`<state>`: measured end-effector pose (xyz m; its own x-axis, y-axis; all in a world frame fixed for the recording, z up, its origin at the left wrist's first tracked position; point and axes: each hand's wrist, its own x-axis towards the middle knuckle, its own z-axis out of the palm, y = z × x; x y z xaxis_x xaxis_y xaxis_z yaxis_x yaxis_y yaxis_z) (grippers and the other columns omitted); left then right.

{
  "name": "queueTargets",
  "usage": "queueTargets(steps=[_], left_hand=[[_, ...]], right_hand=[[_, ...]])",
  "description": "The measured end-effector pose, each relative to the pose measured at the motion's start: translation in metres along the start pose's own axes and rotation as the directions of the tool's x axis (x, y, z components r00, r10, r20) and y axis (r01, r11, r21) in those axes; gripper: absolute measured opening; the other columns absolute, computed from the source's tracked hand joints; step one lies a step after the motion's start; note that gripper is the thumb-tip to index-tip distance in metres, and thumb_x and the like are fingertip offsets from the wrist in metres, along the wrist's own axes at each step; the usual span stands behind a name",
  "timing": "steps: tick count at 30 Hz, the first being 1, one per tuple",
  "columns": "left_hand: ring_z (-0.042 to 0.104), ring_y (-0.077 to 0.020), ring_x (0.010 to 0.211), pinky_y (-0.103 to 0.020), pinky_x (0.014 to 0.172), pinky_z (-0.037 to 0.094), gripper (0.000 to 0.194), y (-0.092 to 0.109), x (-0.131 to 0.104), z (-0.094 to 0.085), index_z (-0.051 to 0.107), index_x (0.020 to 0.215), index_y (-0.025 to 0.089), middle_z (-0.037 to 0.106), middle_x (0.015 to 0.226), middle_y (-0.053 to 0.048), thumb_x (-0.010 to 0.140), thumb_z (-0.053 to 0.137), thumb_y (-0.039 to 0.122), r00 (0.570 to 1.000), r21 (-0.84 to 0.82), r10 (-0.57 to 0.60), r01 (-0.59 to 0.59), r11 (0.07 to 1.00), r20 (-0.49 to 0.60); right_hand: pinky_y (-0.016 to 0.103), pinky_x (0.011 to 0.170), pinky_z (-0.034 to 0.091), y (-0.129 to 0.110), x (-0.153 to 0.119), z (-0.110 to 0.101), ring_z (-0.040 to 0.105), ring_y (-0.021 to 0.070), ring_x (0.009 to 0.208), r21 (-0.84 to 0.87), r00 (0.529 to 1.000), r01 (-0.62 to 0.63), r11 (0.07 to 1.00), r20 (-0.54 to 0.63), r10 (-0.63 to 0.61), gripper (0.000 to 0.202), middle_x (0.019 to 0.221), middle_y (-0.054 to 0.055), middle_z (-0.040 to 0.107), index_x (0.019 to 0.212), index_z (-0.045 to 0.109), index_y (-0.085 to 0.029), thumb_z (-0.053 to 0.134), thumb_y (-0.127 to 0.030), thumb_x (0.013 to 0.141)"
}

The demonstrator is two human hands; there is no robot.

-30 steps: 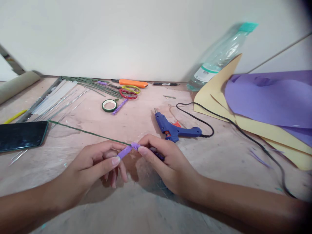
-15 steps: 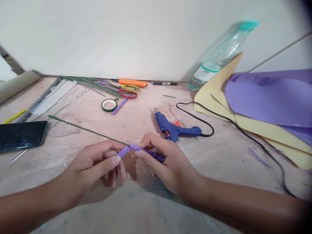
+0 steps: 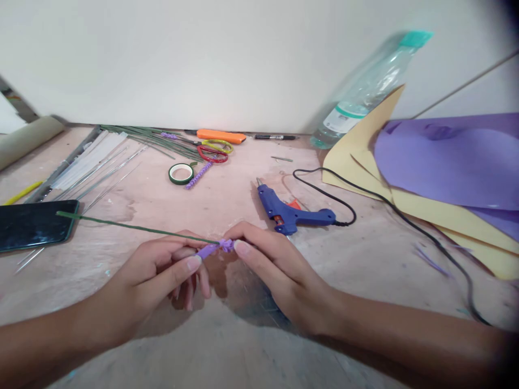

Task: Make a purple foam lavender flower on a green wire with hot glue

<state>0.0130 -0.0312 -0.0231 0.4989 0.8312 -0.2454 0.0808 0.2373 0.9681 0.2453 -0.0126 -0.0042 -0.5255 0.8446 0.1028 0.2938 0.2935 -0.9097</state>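
Note:
Between thumb and fingers, my left hand (image 3: 170, 270) pinches a purple paper strip (image 3: 208, 251). The strip runs to a ruffled purple paper wrapping (image 3: 227, 246) at one end of a thin green stem wire (image 3: 138, 226). My right hand (image 3: 263, 254) is closed on that wrapped end with thumb and forefinger; its fingers hide the rest of the wrapping. The bare wire points left, over the left hand, its tip above the dark phone (image 3: 38, 224). Just beyond the right hand lies a blue glue gun (image 3: 284, 208).
Behind are a green tape roll (image 3: 181, 174), scissors (image 3: 213, 154), an orange cutter (image 3: 221, 136), a pen (image 3: 275, 137) and green wires (image 3: 141, 138). On the right, a black cord (image 3: 389, 202) crosses near yellow and purple paper sheets (image 3: 450, 162) and a bottle (image 3: 360, 102).
The stem has turned between my fingers: its free tip has swung left and down to the phone. The wrapped tail that showed under my right hand is now hidden.

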Motion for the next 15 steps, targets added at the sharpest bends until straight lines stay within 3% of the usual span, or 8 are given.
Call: queueTargets(steps=[3, 15], left_hand=[[0.062, -0.0116, 0.064, -0.021, 0.06, 0.049, 0.035, 0.0002, 0.0001, 0.0003, 0.074, 0.088, 0.018, 0.073, 0.077, -0.003, 0.102, 0.06, 0.046, 1.0, -0.032, -0.011, 0.011, 0.999, -0.002], [0.064, -0.0112, 0.062, -0.021, 0.058, 0.049, 0.025, 0.0001, -0.0012, 0.0012, 0.07, 0.112, 0.019, 0.075, 0.081, -0.003, 0.103, 0.061, 0.041, 1.0, -0.08, 0.016, -0.017, 0.997, -0.003]], right_hand=[[0.025, 0.072, 0.044, 0.0028, 0.0019, 0.0007, 0.057, 0.013, 0.074, -0.019, 1.0, 0.023, 1.0, -0.011, -0.024, 0.031, 0.077, 0.0, 0.061, 0.082, 0.058, -0.019, 0.043, -0.026, 0.108], [0.025, 0.066, 0.045, 0.0066, -0.0003, 0.0043, 0.06, 0.0128, 0.068, -0.094, 0.994, 0.033, 0.995, -0.105, -0.043, 0.019, 0.074, -0.001, 0.066, 0.087, 0.063, -0.018, 0.055, -0.025, 0.102]])
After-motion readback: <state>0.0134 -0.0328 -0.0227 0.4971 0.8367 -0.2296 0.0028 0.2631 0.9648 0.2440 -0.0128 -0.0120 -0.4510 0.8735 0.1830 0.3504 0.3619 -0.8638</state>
